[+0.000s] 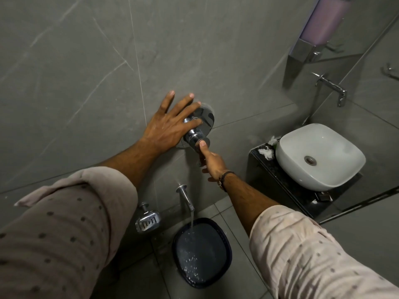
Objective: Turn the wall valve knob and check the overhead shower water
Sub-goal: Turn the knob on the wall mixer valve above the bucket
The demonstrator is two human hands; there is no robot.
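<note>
A chrome wall valve knob (195,134) stands out from a round chrome plate (206,117) on the grey tiled wall. My left hand (170,121) lies flat on the wall beside it, fingers spread, with the lower fingers touching the valve body. My right hand (210,161) reaches up from below, its thumb pressed on the knob's end and its fingers under the knob. Below, a chrome spout (186,197) pours water into a dark blue bucket (201,253). The overhead shower is out of view.
A chrome soap dish (148,219) hangs on the wall left of the spout. A white basin (321,156) sits on a black counter (259,160) at the right, with a wall tap (332,87) above it. A soap dispenser (321,24) is at the top right.
</note>
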